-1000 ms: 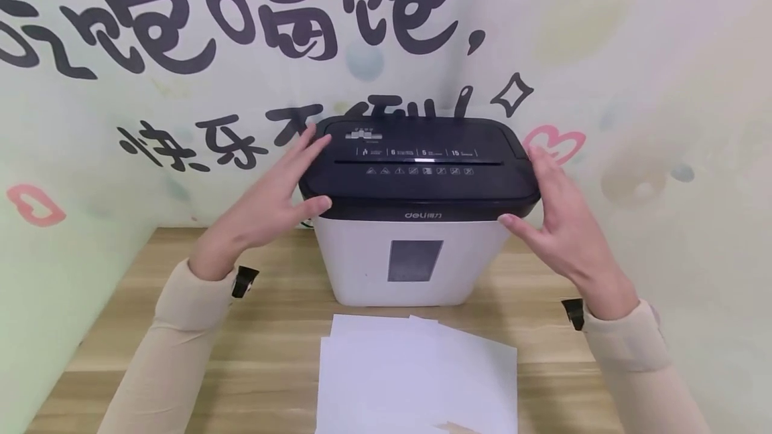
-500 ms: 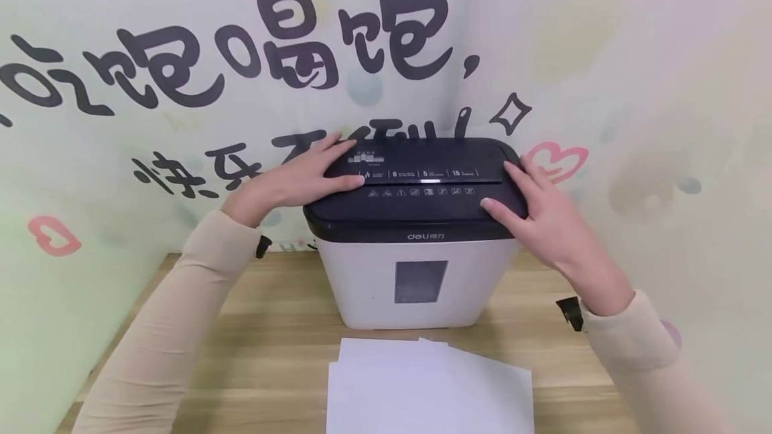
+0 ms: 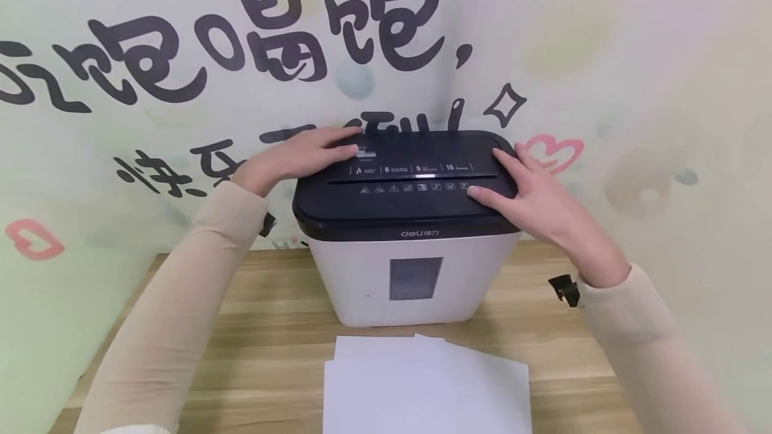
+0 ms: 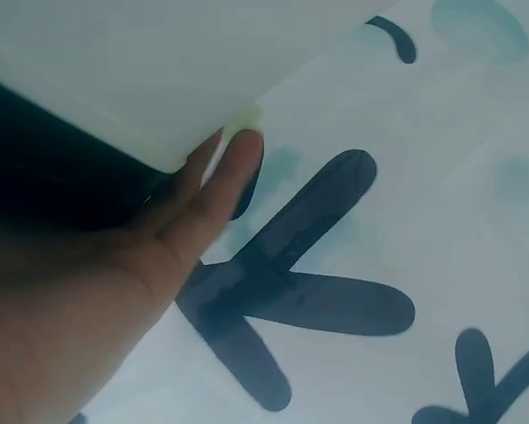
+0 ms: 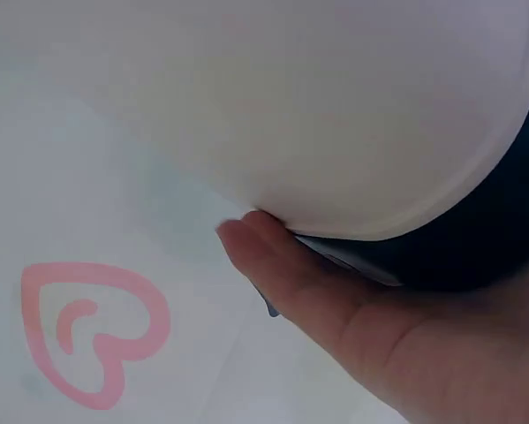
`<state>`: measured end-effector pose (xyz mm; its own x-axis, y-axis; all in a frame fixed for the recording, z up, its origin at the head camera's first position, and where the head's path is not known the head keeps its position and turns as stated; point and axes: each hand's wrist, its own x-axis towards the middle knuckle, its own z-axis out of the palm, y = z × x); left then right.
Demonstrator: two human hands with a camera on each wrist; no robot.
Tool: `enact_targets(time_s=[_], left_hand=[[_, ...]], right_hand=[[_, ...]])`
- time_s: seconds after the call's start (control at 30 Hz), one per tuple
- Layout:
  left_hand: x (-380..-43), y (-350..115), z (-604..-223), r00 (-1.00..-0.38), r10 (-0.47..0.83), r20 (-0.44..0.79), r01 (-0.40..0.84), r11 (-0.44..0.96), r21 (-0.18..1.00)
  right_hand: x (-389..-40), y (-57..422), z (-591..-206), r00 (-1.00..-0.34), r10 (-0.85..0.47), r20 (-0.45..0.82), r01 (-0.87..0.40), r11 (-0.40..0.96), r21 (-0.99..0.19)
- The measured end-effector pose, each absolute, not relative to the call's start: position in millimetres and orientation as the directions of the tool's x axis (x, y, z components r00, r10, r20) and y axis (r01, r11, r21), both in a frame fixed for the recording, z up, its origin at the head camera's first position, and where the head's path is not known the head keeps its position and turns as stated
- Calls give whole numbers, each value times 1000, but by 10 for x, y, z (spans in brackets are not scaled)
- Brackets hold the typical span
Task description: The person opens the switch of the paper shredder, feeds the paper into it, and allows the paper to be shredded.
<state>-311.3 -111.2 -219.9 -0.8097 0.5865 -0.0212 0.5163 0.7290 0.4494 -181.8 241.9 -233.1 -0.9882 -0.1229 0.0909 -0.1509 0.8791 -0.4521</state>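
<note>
A paper shredder (image 3: 386, 203) stands upright on the table, with a black top, a long feed slot (image 3: 416, 178) and a white bin (image 3: 356, 283) with a dark window. My left hand (image 3: 304, 155) rests at the far left corner of the top, its fingers and thumb extended over the slider there. At the right end my right hand (image 3: 537, 203) lies with thumb and index finger on the top, its other fingers toward the side. In the wrist views, the left fingers (image 4: 220, 190) and right fingers (image 5: 290, 274) stretch along the black rim beside the white bin.
Sheets of white paper (image 3: 425, 387) lie overlapping on the wooden table (image 3: 259, 327) in front of the shredder. Close behind it hangs a pale wall covering (image 3: 651, 86) with dark lettering and pink hearts.
From the corners and sides of the shredder's top, both hands have moved inward onto it. The left hand has also shifted toward the back. The head view has tilted slightly.
</note>
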Motion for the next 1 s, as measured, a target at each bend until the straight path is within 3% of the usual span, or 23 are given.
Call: enact_targets(time_s=[0.23, 0.4, 0.7, 1.0], left_hand=[[-3284, -1154, -2310, -811, 585, 21, 456, 608, 650], [-3319, -1145, -2335, -825, 563, 40, 422, 569, 706], [-3354, -1076, -2277, -876, 481, -34, 292, 585, 756], [-3358, -1034, -2301, -895, 446, -6, 309, 629, 713]], right_hand=[[-1853, 2391, -2354, -990, -110, 85, -137, 873, -469], [-1868, 2393, -2381, -987, -114, 110, -153, 867, -474], [-1878, 2396, -2395, -980, -115, 163, -180, 863, -473], [-1891, 2390, -2412, -979, -116, 167, -181, 870, -458]])
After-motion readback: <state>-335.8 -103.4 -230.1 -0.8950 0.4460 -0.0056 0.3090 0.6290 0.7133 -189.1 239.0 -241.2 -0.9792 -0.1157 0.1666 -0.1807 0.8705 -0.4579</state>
